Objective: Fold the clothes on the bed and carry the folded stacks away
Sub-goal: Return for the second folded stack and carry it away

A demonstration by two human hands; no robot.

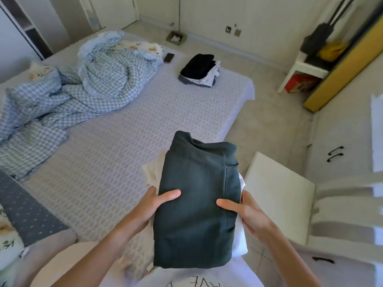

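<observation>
I hold a stack of folded clothes in front of my chest, above the bed's near corner. Its top piece is a dark green folded garment [196, 201], with cream and white pieces showing beneath at the sides. My left hand [154, 206] grips the stack's left edge, thumb lying on top. My right hand [246, 212] grips the right edge the same way. A second folded stack [200, 70], black on top with white and grey below, lies on the far right part of the bed [128, 141].
A crumpled blue checked duvet [83, 85] covers the bed's far left. A dark phone [169, 57] lies near the far edge. A white chair with a cushion [277, 195] stands close at my right. A white side table [306, 67] and a yellow board [342, 63] stand by the far wall.
</observation>
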